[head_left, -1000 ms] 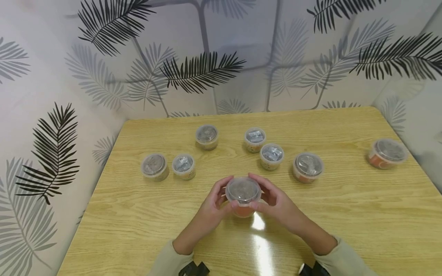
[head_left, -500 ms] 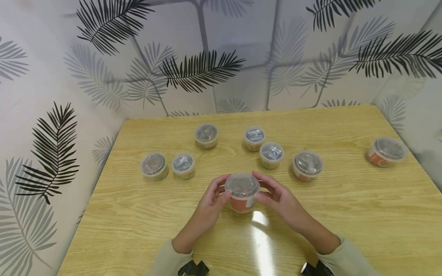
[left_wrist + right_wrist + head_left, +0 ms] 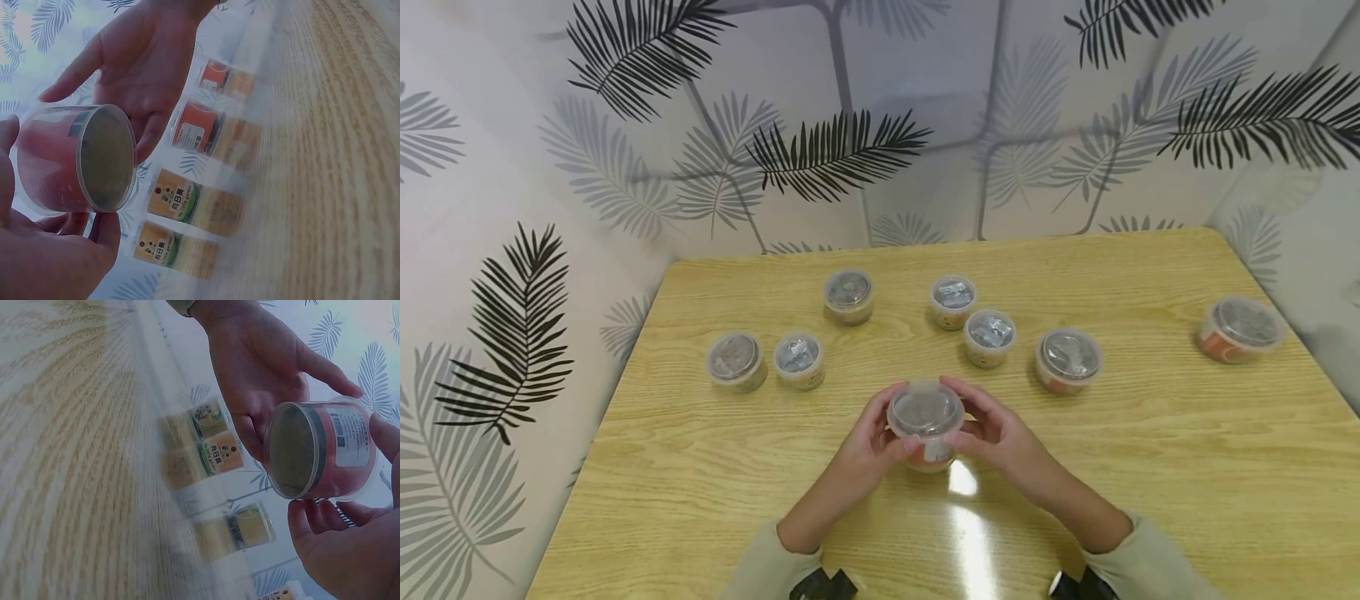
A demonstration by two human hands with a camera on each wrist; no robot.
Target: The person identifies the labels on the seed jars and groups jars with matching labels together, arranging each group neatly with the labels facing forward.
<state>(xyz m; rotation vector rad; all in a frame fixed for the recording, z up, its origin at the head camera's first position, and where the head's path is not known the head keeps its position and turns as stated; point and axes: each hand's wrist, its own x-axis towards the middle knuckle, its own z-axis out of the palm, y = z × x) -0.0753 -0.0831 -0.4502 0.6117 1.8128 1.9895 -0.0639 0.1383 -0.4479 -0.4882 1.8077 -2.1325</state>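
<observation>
Both hands hold a round clear plastic tub (image 3: pixel 927 410) with a red label and a see-through lid. My left hand (image 3: pixel 860 454) grips its left side and my right hand (image 3: pixel 1009 454) its right, thumbs in front and fingers round the back. A white patch of the label shows by the right thumb. The wrist views look at the tub's base, which is off the table; greenish-brown contents (image 3: pixel 107 164) show through it. On the right wrist side, the white label panel (image 3: pixel 351 439) carries print and a barcode.
Several lidded tubs stand beyond the hands on the wooden table (image 3: pixel 700 467). Closest are a small tub (image 3: pixel 989 337), a red-labelled tub (image 3: pixel 1067 362) and, leftward, another small tub (image 3: pixel 800 360). A large red-labelled tub (image 3: pixel 1240 331) stands near the right edge. Leaf-patterned cloth (image 3: pixel 925 83) hangs behind.
Half a second ago the tub was slightly farther off, thumbs at its sides. It has come back nearer, thumbs now across its front; its white label patch shows, unlike one second ago.
</observation>
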